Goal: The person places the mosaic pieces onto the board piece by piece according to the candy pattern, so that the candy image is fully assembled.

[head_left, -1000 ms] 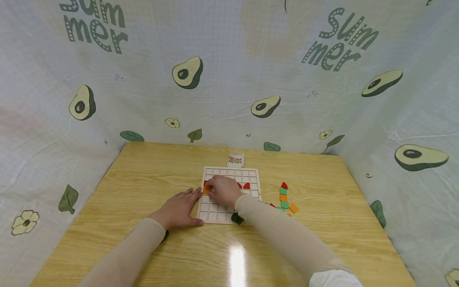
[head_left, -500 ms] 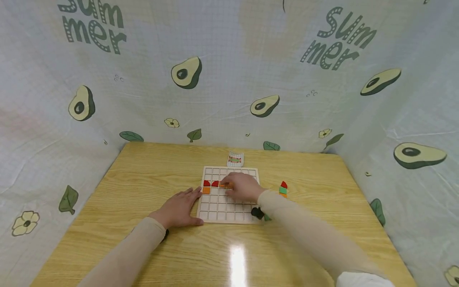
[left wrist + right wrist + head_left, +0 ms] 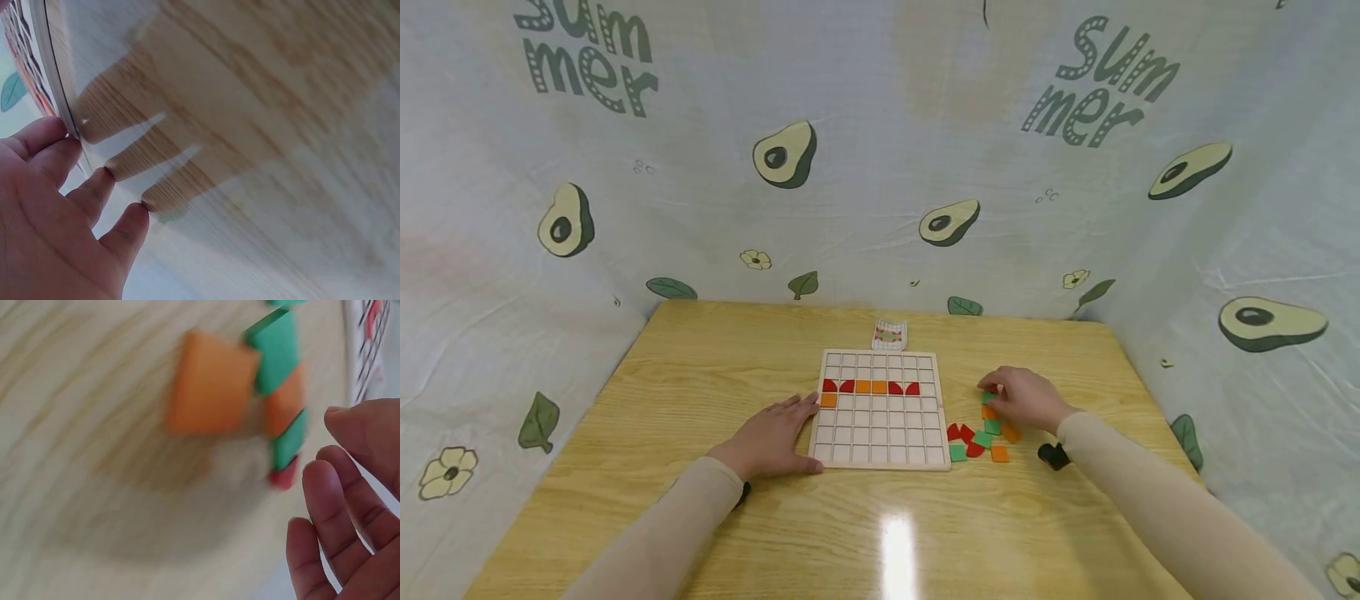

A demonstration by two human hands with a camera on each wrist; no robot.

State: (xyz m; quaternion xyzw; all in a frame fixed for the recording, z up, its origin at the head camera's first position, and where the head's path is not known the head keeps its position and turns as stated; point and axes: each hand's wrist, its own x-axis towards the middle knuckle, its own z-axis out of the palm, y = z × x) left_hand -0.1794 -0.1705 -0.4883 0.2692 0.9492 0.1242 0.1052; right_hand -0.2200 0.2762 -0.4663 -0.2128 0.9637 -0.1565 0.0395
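Observation:
My left hand (image 3: 775, 437) lies with spread fingers on the table, fingertips and thumb touching the left edge of the white gridded board (image 3: 880, 433). One board row holds red quarter-round tiles (image 3: 912, 388) at both sides of two orange square tiles (image 3: 879, 387). Below its left end sits another orange tile (image 3: 828, 400). Right of the board, my right hand (image 3: 1026, 398) hovers at the far end of a line of loose tiles. In the right wrist view its fingers are loosely bent, apart from the red tile (image 3: 284, 476) and green tile (image 3: 289, 440), with nothing between them.
A small pattern card (image 3: 889, 334) lies behind the board. Loose green (image 3: 958, 452), red (image 3: 967, 433) and orange (image 3: 999, 454) tiles are scattered by the board's right side. A patterned cloth (image 3: 865, 208) hangs around the wooden table (image 3: 737, 333).
My right hand has moved from the board to the loose tiles on the right, uncovering the row with two orange tiles in its middle. My left hand has stayed at the board's edge.

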